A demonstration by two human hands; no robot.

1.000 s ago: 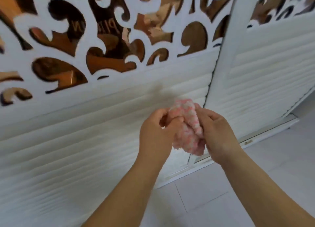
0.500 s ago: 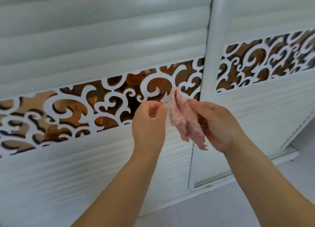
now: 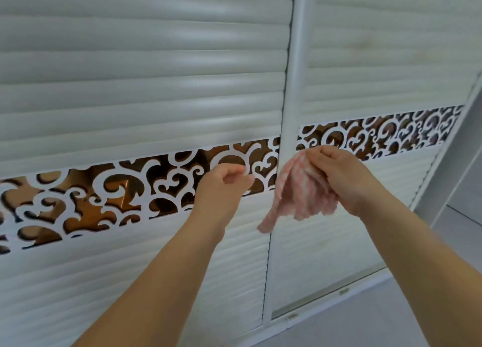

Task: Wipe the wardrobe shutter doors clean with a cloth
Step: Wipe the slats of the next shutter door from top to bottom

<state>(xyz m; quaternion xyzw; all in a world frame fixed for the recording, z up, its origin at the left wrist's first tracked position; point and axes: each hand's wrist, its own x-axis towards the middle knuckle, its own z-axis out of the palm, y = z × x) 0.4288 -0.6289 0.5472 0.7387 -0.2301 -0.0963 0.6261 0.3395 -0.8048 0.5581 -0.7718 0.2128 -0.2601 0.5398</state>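
Note:
Two white slatted wardrobe shutter doors fill the view: the left door [image 3: 135, 67] and the right door [image 3: 378, 59], split by a white upright frame [image 3: 293, 85]. A band of white scrollwork over bronze mirror [image 3: 125, 190] crosses both at mid-height. My right hand [image 3: 339, 182] is shut on a pink and white checked cloth [image 3: 294, 198], which hangs loose from it in front of the frame. My left hand [image 3: 224, 187] is beside the cloth, a little apart from it, with fingers curled and nothing in them.
The bottom rail of the right door [image 3: 326, 299] meets a pale floor [image 3: 378, 320] at the lower right. A white side panel [image 3: 459, 164] slants along the right edge.
The view has swung upward from the lower slats to the scrollwork band and upper slats. The bunched cloth has come loose; my left hand has let go and moved left, my right keeps it.

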